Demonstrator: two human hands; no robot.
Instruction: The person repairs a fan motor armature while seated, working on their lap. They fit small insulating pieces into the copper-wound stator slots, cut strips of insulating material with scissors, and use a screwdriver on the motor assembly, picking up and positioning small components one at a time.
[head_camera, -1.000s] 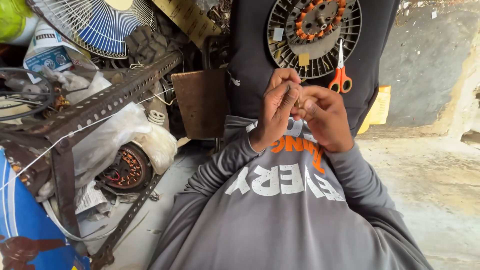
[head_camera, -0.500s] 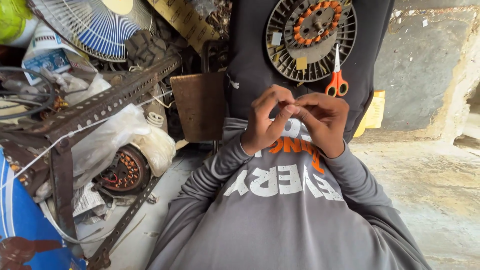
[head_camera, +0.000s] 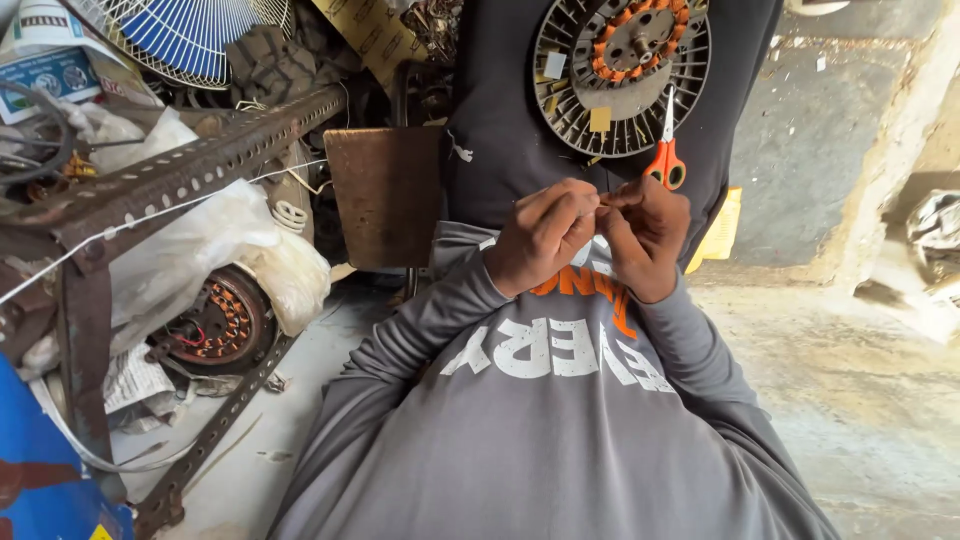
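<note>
The left hand (head_camera: 545, 238) and right hand (head_camera: 642, 236) have dropped from upright to level, fingertips meeting.

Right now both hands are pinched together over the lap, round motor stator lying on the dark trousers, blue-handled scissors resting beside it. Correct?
Nearly. The scissors have orange handles, not blue; the head view shows it. The rest holds: the left hand and right hand meet fingertip to fingertip over the lap, and the round motor stator with copper windings lies on the dark trousers, the scissors at its lower edge.
</note>
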